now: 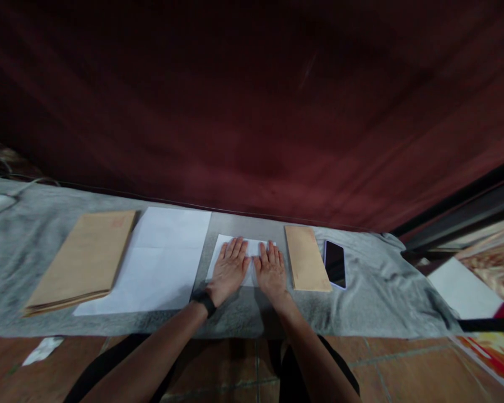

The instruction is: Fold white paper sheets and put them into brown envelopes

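Note:
Both my hands lie flat, fingers stretched out, on a small folded white paper point(248, 246) in the middle of a grey cloth point(361, 296). My left hand point(229, 270) covers the paper's left half, and a dark band is on its wrist. My right hand point(271, 270) presses the right half. A narrow brown envelope point(306, 258) lies just right of my right hand, and a dark phone point(335, 264) beside that. To the left lie large white sheets point(159, 263) and a stack of big brown envelopes point(82, 260).
A dark red curtain point(252, 112) hangs behind the cloth-covered surface. Tiled floor point(403, 369) shows in front, with a scrap of paper point(44, 350) at the left. At the right are a white board point(462, 288) and patterned fabric point(498, 268).

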A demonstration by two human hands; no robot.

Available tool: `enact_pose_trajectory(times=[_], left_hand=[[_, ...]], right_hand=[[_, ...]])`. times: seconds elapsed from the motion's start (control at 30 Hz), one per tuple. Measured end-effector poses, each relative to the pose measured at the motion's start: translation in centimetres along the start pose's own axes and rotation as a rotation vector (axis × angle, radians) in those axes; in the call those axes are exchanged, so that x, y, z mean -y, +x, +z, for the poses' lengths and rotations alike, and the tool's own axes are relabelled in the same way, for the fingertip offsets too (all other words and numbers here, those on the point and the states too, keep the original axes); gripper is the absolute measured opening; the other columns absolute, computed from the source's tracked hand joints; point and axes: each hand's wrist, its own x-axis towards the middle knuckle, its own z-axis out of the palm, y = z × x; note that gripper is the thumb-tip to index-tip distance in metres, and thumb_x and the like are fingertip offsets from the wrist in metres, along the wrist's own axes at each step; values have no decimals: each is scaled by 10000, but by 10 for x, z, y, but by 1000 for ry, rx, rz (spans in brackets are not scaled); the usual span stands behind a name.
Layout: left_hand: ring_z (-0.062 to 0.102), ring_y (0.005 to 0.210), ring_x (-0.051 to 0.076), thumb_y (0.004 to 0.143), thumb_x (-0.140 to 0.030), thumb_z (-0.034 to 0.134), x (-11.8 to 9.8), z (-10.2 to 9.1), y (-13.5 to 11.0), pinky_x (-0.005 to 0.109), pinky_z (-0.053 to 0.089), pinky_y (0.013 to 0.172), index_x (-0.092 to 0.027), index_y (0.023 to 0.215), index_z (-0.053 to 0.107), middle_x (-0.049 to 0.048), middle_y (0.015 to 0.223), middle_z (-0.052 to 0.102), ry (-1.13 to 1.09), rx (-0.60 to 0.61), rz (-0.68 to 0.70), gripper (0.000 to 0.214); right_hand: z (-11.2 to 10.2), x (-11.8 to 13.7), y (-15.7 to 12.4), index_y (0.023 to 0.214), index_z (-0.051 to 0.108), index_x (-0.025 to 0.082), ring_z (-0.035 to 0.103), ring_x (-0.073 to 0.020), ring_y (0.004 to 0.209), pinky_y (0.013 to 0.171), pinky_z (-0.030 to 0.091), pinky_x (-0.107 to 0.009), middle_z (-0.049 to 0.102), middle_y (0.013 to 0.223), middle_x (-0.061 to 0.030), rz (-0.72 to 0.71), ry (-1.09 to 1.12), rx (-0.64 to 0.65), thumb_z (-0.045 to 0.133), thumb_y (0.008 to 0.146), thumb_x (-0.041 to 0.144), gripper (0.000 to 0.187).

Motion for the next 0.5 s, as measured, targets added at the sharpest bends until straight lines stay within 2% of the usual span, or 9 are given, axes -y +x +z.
enact_pose_trajectory(times=[0.23, 0.4, 0.5], left_hand=[[297, 1522, 284, 1019, -382, 318, 18, -4, -5, 478, 200, 1248, -86, 1514, 436, 168, 1604, 389, 55, -17, -95, 589], [277, 1528, 298, 1017, -381, 318, 21, -3, -7, 479, 209, 1246, -40, 1513, 421, 201, 1609, 359, 48, -26, -99, 611], [276, 1528, 301, 1013, -392, 323, 20, -2, -7, 489, 215, 1244, -42, 1514, 421, 204, 1609, 356, 47, -30, -105, 618]], right_hand=[[3, -12, -4, 1523, 428, 73, 397, -328, 1455, 1156, 350, -496, 398, 1580, -226, -2, -11, -48, 419, 1056, 389, 564], [0, -17, -7, 1522, 422, 60, 416, -329, 1443, 1152, 362, -512, 429, 1557, -236, 17, 1, -41, 405, 1054, 388, 571], [-6, -15, -8, 1512, 424, 30, 415, -330, 1444, 1176, 330, -529, 446, 1542, -247, 26, 3, -50, 409, 1050, 355, 565]])
